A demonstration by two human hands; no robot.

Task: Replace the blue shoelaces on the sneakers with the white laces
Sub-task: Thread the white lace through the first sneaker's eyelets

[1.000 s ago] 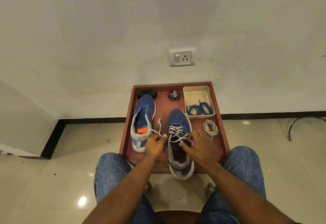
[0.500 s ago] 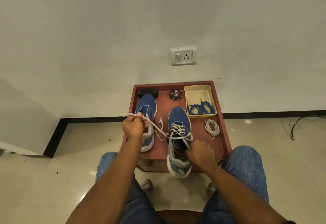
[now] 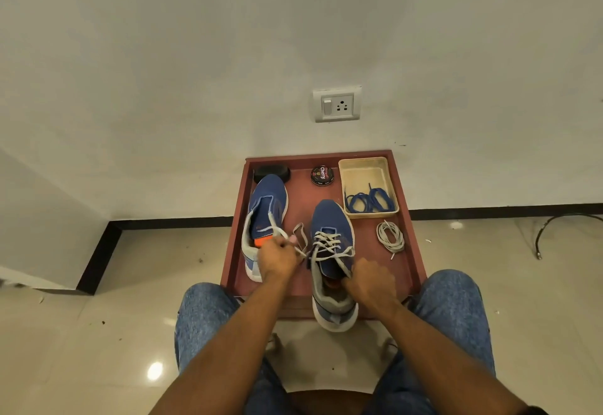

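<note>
White lace (image 3: pixel 329 242) half threaded on the right sneaker (image 3: pixel 331 251); left hand (image 3: pixel 280 258) pinches one end, right hand (image 3: pixel 370 280) closed around the other.

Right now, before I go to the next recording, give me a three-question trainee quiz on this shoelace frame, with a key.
1. True or false: the blue laces lie in the beige tray.
2. Which sneaker carries crossed white lacing? A) the left sneaker B) the right sneaker C) both
3. Fill in: the spare coiled white lace lies on the red table, to the ____ of the right sneaker.

Key:
1. True.
2. B; the left hand and the right hand each grip an end of its white lace, and the left sneaker has no lacing.
3. Right.
</note>
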